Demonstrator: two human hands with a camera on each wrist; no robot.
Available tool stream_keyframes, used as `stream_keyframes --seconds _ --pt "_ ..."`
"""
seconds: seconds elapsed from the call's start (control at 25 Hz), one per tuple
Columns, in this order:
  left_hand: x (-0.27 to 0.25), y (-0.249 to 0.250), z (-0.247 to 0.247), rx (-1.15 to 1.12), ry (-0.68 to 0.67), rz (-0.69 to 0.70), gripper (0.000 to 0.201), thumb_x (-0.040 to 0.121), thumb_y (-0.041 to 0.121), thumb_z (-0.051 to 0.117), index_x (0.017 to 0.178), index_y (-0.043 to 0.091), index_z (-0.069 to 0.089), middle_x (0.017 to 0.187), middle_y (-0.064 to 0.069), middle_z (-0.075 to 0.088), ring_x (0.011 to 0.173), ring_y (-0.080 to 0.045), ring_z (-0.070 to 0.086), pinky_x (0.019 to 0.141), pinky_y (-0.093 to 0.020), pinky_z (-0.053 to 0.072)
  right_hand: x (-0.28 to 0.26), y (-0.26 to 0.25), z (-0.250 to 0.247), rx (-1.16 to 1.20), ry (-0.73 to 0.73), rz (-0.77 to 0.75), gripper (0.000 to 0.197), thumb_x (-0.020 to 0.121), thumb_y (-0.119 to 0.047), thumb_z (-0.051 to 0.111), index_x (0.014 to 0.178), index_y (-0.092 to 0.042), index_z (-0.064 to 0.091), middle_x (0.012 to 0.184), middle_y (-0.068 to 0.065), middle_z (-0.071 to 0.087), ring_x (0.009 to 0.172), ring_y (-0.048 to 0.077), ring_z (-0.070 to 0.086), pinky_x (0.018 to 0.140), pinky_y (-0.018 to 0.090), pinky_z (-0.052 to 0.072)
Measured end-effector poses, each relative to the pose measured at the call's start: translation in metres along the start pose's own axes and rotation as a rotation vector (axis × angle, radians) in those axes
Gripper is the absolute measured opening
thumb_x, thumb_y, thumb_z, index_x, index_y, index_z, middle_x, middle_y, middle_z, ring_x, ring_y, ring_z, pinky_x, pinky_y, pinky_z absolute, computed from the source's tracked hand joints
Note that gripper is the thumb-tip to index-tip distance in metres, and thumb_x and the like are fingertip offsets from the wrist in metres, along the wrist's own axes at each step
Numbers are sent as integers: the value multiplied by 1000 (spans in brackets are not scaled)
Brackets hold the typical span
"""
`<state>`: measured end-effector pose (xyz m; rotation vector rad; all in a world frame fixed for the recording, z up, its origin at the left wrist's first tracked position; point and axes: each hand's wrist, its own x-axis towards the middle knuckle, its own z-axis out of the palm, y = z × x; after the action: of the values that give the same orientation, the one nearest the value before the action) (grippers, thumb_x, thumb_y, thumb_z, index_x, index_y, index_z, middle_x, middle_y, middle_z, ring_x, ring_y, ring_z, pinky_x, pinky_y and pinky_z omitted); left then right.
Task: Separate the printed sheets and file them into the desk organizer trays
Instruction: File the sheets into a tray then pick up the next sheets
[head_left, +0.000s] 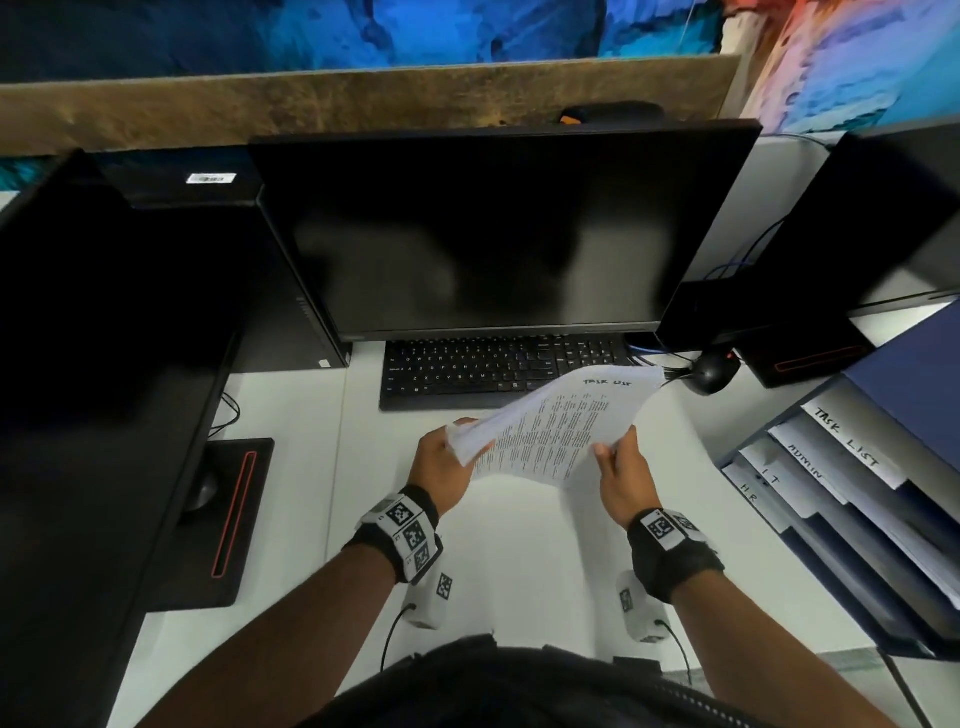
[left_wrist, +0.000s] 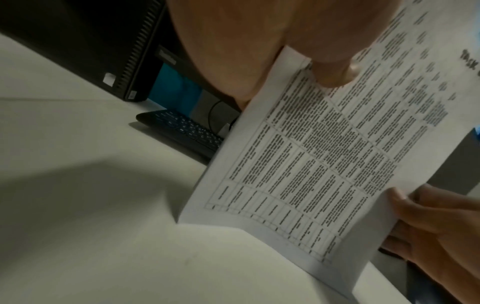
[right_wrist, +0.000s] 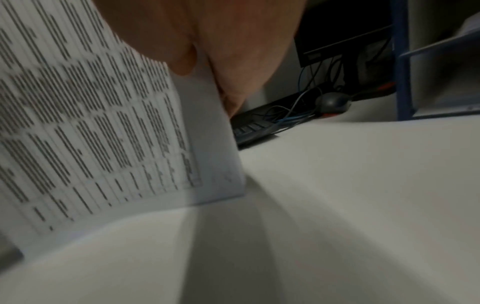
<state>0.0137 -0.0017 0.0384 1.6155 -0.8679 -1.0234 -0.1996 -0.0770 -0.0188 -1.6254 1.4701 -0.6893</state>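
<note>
I hold a small stack of printed sheets (head_left: 550, 423) above the white desk, in front of the keyboard. The top sheet carries a table of text and the handwritten heading "TASK LIST". My left hand (head_left: 441, 460) grips the stack's left edge, thumb on top (left_wrist: 335, 70). My right hand (head_left: 621, 478) pinches the top sheet's lower right edge (right_wrist: 202, 131). The blue desk organizer (head_left: 841, 499) stands at the right, its stepped trays labelled TASK LIST, ADMIN, IT and HR, with papers in them.
A black keyboard (head_left: 498, 371) lies under a dark monitor (head_left: 493, 234). A mouse (head_left: 709, 371) and blue cables sit right of the keyboard. Computer towers stand at the left (head_left: 156, 291) and right (head_left: 852, 234). White desk (head_left: 519, 561) lies below my hands.
</note>
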Motion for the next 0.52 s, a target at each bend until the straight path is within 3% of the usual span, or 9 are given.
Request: stream_keyframes --seconds 0.04,0.12,0.28,0.32,0.4,0.48,0.52 --pt "0 1 0 14 -14 2 13 89 10 62 98 20 60 85 9 63 81 -11 63 63 -5 47 1 2 -3 -8 10 1 15 97 -12 43 110 -3 40 92 4 54 87 26 53 71 27 34" --pt "3 -1 -2 66 -56 53 14 90 16 62 103 22 63 94 7 68 91 -15 65 66 -7 48 2 1 -13 57 88 -27 9 95 -8 46 105 -7 46 91 1 56 86 23 53 72 28 37" --pt "14 16 -4 -30 -149 118 11 94 20 55 96 27 63 92 18 69 92 -5 65 72 -7 48 10 -4 -48 110 245 -104 23 92 -1 47 113 -10 52 102 2 61 91 18 57 85 30 45" --pt "16 20 -5 -52 -231 161 16 94 29 52 103 24 65 96 14 71 96 -6 66 77 -11 49 10 -6 -57 88 258 -117 26 93 -2 46 115 -12 53 103 3 62 92 19 59 86 30 45" --pt "19 24 -4 -96 -429 244 56 86 56 50 122 14 60 114 1 69 108 -16 64 88 -25 52 6 -9 -77 21 270 -122 29 93 -2 46 117 -15 56 101 3 65 91 17 60 82 25 44" --pt "19 30 3 -52 -562 188 78 72 74 50 128 20 55 116 3 68 103 -13 65 79 -26 54 0 -11 -96 -73 269 -113 32 93 -3 46 118 -17 59 102 1 67 92 14 60 81 20 42" --pt "18 31 11 -30 -610 143 71 72 70 52 127 25 54 113 7 69 96 -10 67 69 -26 53 -3 -10 -104 -127 266 -130 33 92 -3 46 118 -17 61 105 0 67 94 15 60 84 21 42"
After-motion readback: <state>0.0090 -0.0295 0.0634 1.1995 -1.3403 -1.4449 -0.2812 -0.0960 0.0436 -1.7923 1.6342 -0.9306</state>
